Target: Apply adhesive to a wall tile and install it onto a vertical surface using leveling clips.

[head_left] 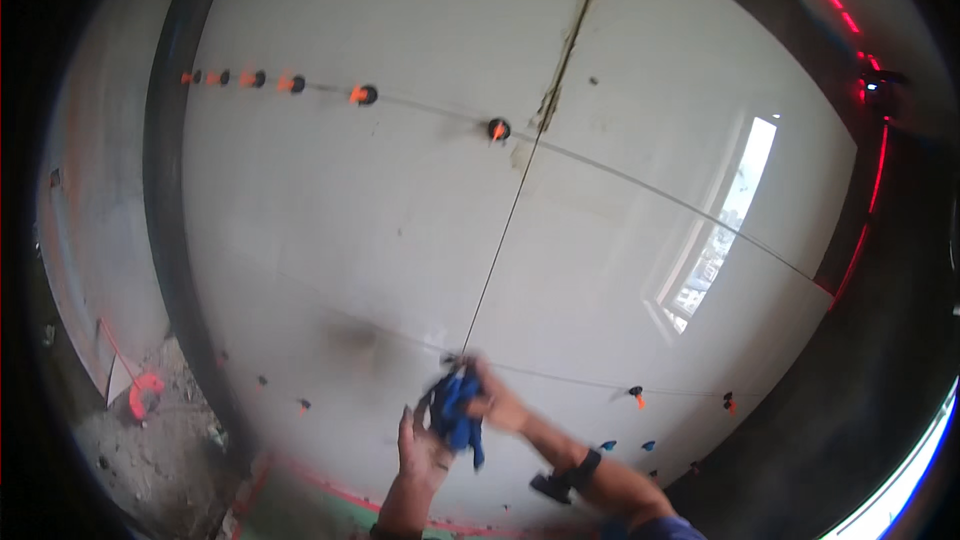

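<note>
Head view, our entry: left hand, half-curled, thumb raised, holding one blue bundle just below a joint crossing in the pale wall panels; right hand against it, blurred, grip we cannot tell. Step, we judge: handling the bundle; next move calls for steady left support.

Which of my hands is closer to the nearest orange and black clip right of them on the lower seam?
Right. Your right hand, at the blue bundle, is left of the clip; your left hand is farther left and lower, on the bundle's other side.
</note>
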A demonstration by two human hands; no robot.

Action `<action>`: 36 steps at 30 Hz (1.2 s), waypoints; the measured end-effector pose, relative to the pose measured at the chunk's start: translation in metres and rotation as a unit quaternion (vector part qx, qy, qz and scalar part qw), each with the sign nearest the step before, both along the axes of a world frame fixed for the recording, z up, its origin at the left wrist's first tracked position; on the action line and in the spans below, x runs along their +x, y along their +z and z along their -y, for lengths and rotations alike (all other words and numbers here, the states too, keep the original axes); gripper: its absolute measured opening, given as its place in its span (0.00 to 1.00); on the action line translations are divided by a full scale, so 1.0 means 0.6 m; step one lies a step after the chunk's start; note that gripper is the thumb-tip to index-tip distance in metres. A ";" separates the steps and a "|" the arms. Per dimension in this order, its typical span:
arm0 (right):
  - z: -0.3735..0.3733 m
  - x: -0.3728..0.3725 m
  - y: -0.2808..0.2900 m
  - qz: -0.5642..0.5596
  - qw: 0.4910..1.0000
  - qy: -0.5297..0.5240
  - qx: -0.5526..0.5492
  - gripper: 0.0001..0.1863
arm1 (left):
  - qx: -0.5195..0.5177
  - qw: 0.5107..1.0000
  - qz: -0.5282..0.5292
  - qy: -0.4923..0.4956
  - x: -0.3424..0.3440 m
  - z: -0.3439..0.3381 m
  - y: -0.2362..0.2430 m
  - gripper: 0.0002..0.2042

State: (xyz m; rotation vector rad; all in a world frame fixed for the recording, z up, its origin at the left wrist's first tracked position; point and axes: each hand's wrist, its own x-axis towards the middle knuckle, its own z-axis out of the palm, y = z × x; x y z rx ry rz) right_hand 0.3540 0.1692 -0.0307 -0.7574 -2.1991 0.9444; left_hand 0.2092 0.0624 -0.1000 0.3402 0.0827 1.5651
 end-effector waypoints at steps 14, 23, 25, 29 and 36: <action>-0.030 0.124 0.290 -0.219 0.819 -0.180 0.500 0.26 | 0.175 0.971 -0.152 -0.054 0.010 -0.010 0.134 0.43; -0.210 0.003 1.011 -0.093 0.526 -0.282 0.797 0.23 | -0.045 0.993 -0.106 0.011 0.032 -0.092 -0.010 0.26; -0.222 -0.029 1.072 -0.092 0.529 -0.255 0.804 0.23 | -0.015 0.996 -0.086 0.033 0.028 -0.093 -0.021 0.25; -0.224 -0.038 1.106 -0.001 0.524 -0.257 0.812 0.22 | -0.014 0.996 -0.083 0.036 0.023 -0.110 -0.014 0.25; -0.195 -0.034 0.903 0.095 0.595 -0.159 0.782 0.23 | -0.022 1.000 -0.009 0.006 0.038 -0.158 0.000 0.34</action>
